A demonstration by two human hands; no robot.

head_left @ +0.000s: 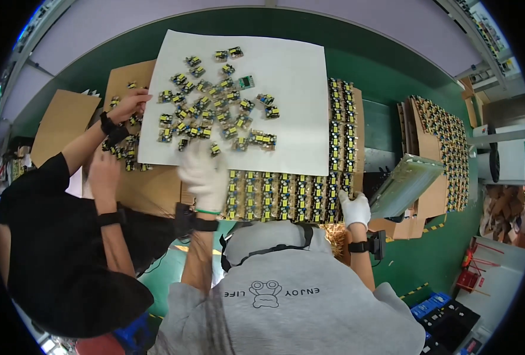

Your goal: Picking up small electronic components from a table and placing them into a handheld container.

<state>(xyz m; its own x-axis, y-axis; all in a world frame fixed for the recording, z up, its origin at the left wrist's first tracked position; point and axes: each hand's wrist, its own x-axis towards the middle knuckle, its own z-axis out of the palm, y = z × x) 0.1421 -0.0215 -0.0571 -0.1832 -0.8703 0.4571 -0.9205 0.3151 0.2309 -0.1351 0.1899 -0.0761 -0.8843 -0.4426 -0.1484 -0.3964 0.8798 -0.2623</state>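
Head view: the person's left hand (203, 174), in a white glove, is blurred as it lies over the near edge of a white sheet (298, 89). Its fingers (194, 157) look loosely spread and flat rather than curled, but the blur hides whether anything is pinched under them. Just beyond the fingertips lies a loose heap of small circuit boards (215, 112), scattered at all angles across the sheet, probably tipped out there so each can be picked singly against the pale background.

The right hand (355, 208), also gloved, rests at the near right corner of a cardboard sheet (357, 127). Its fingers are curled down over the edge, seemingly steadying the cardboard; whether they grip a board cannot be told. To the left of these fingers runs a tidy band of lined-up boards (280, 195), set side by side in rows along the near edge, and another column climbs away from the fingers along the right side of the white sheet. The neat rows suggest sorted pieces kept apart from the heap.

A co-worker in a black sleeve (49, 236), left of the person's left fingers, reaches a bare hand (129, 103) to the far left edge of the white sheet, with more boards on brown cardboard beneath. Everything sits on a green counter (387, 71).
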